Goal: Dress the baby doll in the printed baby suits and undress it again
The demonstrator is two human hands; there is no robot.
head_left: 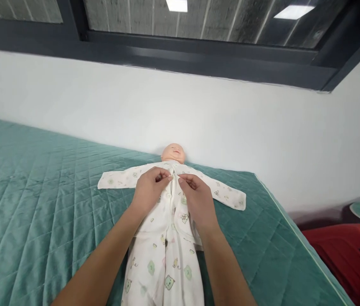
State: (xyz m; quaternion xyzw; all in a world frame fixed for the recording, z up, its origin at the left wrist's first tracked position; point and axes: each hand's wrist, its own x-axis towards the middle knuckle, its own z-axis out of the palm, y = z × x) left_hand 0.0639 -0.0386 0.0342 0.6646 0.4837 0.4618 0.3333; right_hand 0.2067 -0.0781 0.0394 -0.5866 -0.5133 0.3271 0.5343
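Note:
A baby doll (pixel 173 153) lies on its back, dressed in a white printed jacket (pixel 184 217) with long sleeves spread to both sides and matching white trousers (pixel 167 272). At the upper chest, my left hand (pixel 151 187) pinches one front edge of the jacket between thumb and fingers. Just across the front opening, my right hand (pixel 197 197) pinches the other edge. A small gap separates the two fingertips. Below them, a button shows on the jacket front.
The doll lies on a green quilted bed cover (pixel 71 204), its head close to a white wall (pixel 135 110). Above is a dark window frame (pixel 199 59). Beyond the bed's right edge sits a red object (pixel 345 255).

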